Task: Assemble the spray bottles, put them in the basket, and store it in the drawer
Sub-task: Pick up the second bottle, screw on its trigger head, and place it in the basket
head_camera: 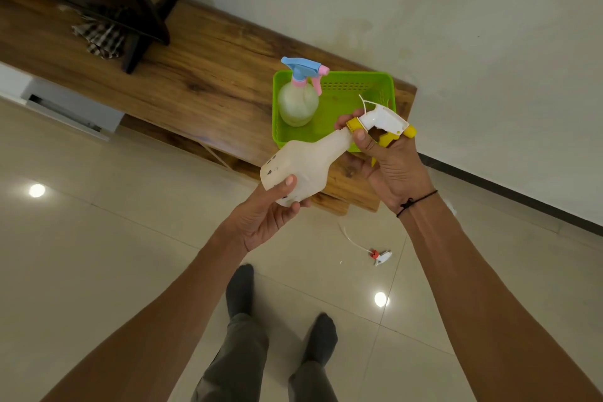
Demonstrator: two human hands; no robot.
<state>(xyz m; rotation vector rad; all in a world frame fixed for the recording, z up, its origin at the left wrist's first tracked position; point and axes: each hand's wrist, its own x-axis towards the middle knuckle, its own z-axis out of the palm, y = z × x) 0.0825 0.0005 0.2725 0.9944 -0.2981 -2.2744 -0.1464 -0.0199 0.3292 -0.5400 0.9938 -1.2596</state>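
Observation:
My left hand point(266, 219) grips the base of a cloudy white bottle point(305, 166), tilted with its neck toward the upper right. My right hand point(388, 160) holds a white and yellow spray head point(383, 124) right at that neck, thumb on the yellow collar. A green basket point(362, 83) stands on the wooden cabinet top point(202, 75) just behind the hands. Inside it, at the left end, stands an assembled bottle with a blue and pink spray head point(298, 98).
A small white and red spray head with its tube point(375, 253) lies on the tiled floor below my right wrist. A dark stand point(143, 19) and a checked cloth point(101, 37) sit at the cabinet's left. A white drawer front point(65, 108) is on the left. My feet are below.

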